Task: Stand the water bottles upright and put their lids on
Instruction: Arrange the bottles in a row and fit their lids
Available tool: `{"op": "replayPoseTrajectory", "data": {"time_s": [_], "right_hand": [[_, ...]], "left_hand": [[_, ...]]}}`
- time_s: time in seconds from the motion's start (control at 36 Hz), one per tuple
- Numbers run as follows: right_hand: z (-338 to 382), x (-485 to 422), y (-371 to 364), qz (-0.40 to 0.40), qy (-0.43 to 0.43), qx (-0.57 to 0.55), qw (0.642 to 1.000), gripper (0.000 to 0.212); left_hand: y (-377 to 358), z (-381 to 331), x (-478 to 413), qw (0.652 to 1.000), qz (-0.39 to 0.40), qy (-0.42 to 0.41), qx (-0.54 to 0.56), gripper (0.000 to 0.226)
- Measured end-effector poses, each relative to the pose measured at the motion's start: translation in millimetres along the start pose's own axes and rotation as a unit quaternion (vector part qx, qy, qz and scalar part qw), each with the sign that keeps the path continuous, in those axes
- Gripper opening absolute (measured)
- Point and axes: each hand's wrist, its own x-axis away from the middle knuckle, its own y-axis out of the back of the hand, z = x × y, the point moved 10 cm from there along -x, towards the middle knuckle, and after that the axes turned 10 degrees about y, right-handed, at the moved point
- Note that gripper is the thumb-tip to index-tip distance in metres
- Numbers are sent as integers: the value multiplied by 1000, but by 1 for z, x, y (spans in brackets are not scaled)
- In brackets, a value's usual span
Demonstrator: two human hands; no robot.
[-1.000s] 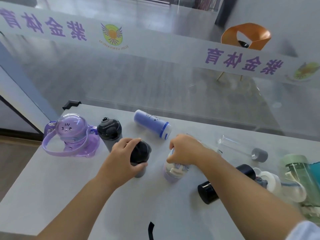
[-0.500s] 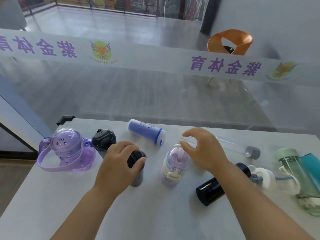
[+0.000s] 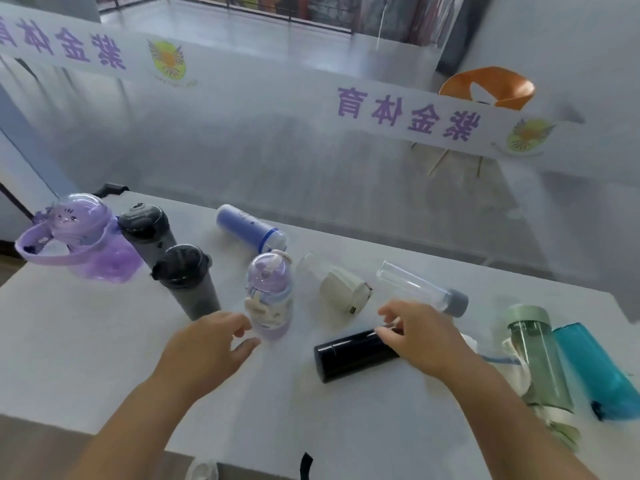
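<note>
A small purple bottle (image 3: pixel 269 296) with a clear dome lid stands upright mid-table. Two grey bottles with black lids (image 3: pixel 188 282) (image 3: pixel 146 230) and a purple handled bottle (image 3: pixel 78 237) stand to its left. My left hand (image 3: pixel 211 344) hovers open just in front of the small purple bottle, holding nothing. My right hand (image 3: pixel 415 336) is open, its fingertips at the right end of a black bottle (image 3: pixel 351 353) lying on its side. A blue bottle (image 3: pixel 249 230), a clear bottle with a beige lid (image 3: pixel 341 287) and a clear tube bottle with a grey cap (image 3: pixel 420 289) also lie flat.
A green bottle (image 3: pixel 536 358) and a teal bottle (image 3: pixel 595 372) lie at the right end of the white table (image 3: pixel 104 358). A glass wall with purple lettering runs right behind the table's far edge. The near edge is close below my forearms.
My left hand let go of the nearer grey bottle and drew back. My right hand left the small purple bottle and moved right to the black bottle.
</note>
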Motion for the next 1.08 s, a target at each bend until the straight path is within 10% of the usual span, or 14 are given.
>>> {"op": "replayPoseTrajectory", "data": {"time_s": [0.33,0.67,1.08], "right_hand": [[-81,30,-44,125,-21,101,987,34],[-149,40,-27,-1,-93,119,988,49],[-198,40,-49,80,-160,201,963,79]], "left_hand": [[-114,-66,19,984,178,-6,-10,46],[-191,-105,-8,960,273,-47,-46,74],[-163,-109,-18,970,229,-57,55,66]]}}
